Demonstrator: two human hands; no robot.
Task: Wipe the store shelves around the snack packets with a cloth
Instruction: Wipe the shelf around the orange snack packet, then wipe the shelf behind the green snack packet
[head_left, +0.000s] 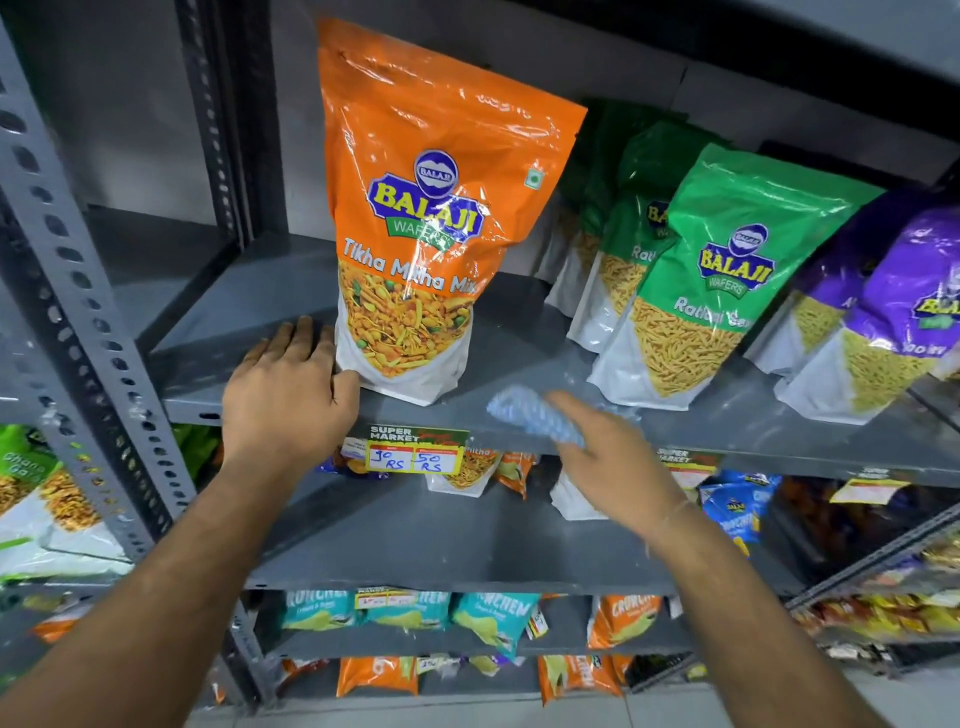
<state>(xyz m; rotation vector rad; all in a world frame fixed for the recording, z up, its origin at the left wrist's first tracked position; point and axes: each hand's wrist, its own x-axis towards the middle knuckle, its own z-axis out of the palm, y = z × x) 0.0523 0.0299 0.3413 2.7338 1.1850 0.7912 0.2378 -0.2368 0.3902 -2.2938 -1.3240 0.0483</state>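
Observation:
A tall orange snack packet (415, 218) stands upright on the grey metal shelf (249, 322). My left hand (288, 387) rests on the shelf's front edge, thumb touching the packet's lower left corner. My right hand (613, 457) holds a light blue cloth (535, 413), blurred, at the shelf's front lip just right of the orange packet. Green snack packets (727, 280) and purple snack packets (893, 322) lean in rows further right on the same shelf.
A perforated grey upright (78, 322) bounds the shelf on the left. A price tag (415, 452) hangs on the shelf lip. Lower shelves (415, 540) carry more orange, teal and blue packets. The shelf surface left of the orange packet is bare.

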